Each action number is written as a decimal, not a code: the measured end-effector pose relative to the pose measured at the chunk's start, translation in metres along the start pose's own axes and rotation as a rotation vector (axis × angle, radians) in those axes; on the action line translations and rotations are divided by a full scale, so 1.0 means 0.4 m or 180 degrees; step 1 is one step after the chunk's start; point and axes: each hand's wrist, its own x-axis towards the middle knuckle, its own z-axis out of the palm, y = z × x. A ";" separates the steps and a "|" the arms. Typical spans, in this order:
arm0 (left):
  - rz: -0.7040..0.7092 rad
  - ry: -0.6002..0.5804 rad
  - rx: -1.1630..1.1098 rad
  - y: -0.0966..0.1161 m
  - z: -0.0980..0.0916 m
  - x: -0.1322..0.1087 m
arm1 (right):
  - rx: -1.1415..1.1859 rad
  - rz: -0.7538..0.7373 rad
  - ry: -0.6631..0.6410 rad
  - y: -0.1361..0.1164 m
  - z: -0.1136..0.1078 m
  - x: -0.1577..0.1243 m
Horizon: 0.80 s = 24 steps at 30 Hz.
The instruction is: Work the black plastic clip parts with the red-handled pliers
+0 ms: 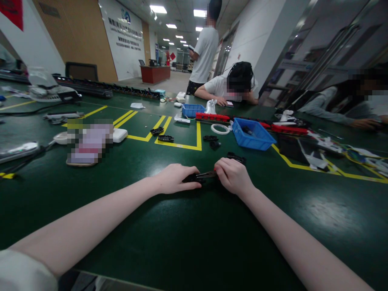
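Near the middle of the green table (169,234), my left hand (177,179) grips a small black part (191,178) between thumb and fingers. To its right, my right hand (233,176) is closed around a thin metal-jawed tool (207,175), whose tip meets the black part. A bit of red shows at my right fingertips. Just behind my right hand lies another black piece (236,157). Farther back are similar black parts, one (165,138) inside a yellow-taped outline and one (210,138) beside the tape.
A blue bin (253,135) and a white ring (220,129) sit beyond my hands, with a second blue bin (193,110) behind. A phone (91,145) and white case (119,135) lie left. Red strips (212,117) cross the back. People are around the table's far side.
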 end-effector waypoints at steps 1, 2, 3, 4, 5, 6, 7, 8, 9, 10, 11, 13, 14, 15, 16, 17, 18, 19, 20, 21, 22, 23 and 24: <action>0.0004 0.0005 0.0001 0.000 0.000 0.000 | 0.0004 -0.0009 0.0007 -0.001 0.001 0.000; 0.0009 0.0013 0.0009 0.000 0.001 -0.001 | 0.0007 -0.0024 0.0007 -0.002 0.001 0.001; 0.0016 0.0024 0.0022 0.000 0.001 -0.001 | 0.0008 -0.0046 0.0003 -0.003 0.002 0.001; 0.0024 0.0031 0.0037 0.000 0.002 -0.001 | 0.0007 -0.0073 -0.0006 -0.004 0.002 0.001; 0.0031 0.0035 0.0049 -0.001 0.002 -0.001 | 0.0003 -0.0098 -0.0015 -0.004 0.002 0.002; 0.0037 0.0037 0.0060 -0.001 0.002 0.000 | -0.0002 -0.0123 -0.0024 -0.005 0.002 0.002; 0.0045 0.0038 0.0068 -0.001 0.002 0.000 | -0.0009 -0.0142 -0.0030 -0.005 0.002 0.002; 0.0051 0.0042 0.0077 -0.001 0.002 0.000 | -0.0016 -0.0157 -0.0035 -0.005 0.002 0.002; 0.0056 0.0045 0.0084 -0.002 0.002 0.001 | -0.0024 -0.0167 -0.0036 -0.005 0.002 0.001; 0.0057 0.0046 0.0092 -0.002 0.002 0.001 | -0.0031 -0.0173 -0.0036 -0.005 0.002 0.001; 0.0056 0.0047 0.0099 -0.003 0.003 0.001 | -0.0037 -0.0176 -0.0034 -0.004 0.003 0.001; 0.0052 0.0038 0.0114 -0.003 0.004 0.001 | -0.0045 -0.0180 -0.0031 -0.004 0.003 0.000; 0.0050 0.0032 0.0121 -0.003 0.004 0.001 | -0.0047 -0.0183 -0.0029 -0.004 0.004 0.000; 0.0050 0.0029 0.0122 -0.003 0.004 0.001 | -0.0049 -0.0185 -0.0025 -0.004 0.004 0.000; 0.0053 0.0030 0.0121 -0.003 0.005 0.001 | -0.0050 -0.0190 -0.0022 -0.004 0.004 0.000; 0.0060 0.0035 0.0118 -0.003 0.005 0.001 | -0.0050 -0.0194 -0.0021 -0.005 0.004 0.000; 0.0067 0.0040 0.0111 -0.003 0.005 0.001 | -0.0052 -0.0199 -0.0019 -0.006 0.004 0.000; 0.0075 0.0044 0.0100 -0.003 0.004 0.000 | -0.0054 -0.0203 -0.0020 -0.006 0.004 0.001; 0.0086 0.0046 0.0091 -0.003 0.004 0.000 | -0.0057 -0.0207 -0.0021 -0.008 0.003 0.001; 0.0097 0.0047 0.0090 -0.003 0.004 0.000 | -0.0062 -0.0211 -0.0024 -0.009 0.003 0.001; 0.0107 0.0046 0.0096 -0.003 0.004 -0.001 | -0.0067 -0.0215 -0.0026 -0.010 0.002 0.001; 0.0118 0.0044 0.0110 -0.003 0.004 -0.001 | -0.0072 -0.0220 -0.0029 -0.011 0.002 0.000; 0.0130 0.0039 0.0133 -0.003 0.004 -0.001 | -0.0077 -0.0226 -0.0033 -0.013 0.001 0.000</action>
